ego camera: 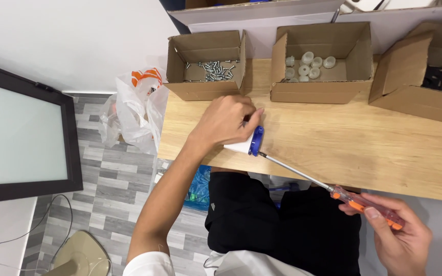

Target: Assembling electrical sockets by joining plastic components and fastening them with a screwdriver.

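At the near edge of a wooden table (333,138), a person's left hand (224,121) clamps its fingers around a small white-and-blue plastic part (249,144), seemingly light and rigid. The right hand (400,236) wraps closed fingers around an orange-handled screwdriver (328,188), its tip at the part. 2 open cardboard boxes behind hold screws (213,70) and white caps (305,67).

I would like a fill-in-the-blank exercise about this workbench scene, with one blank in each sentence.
1. The right hand holds a screwdriver with an ____ handle.
2. The left hand presses a white and ____ part on the wooden table.
3. The leftmost cardboard box contains metal ____.
4. The middle box contains small ____ plastic pieces.

Missing words: orange; blue; screws; white
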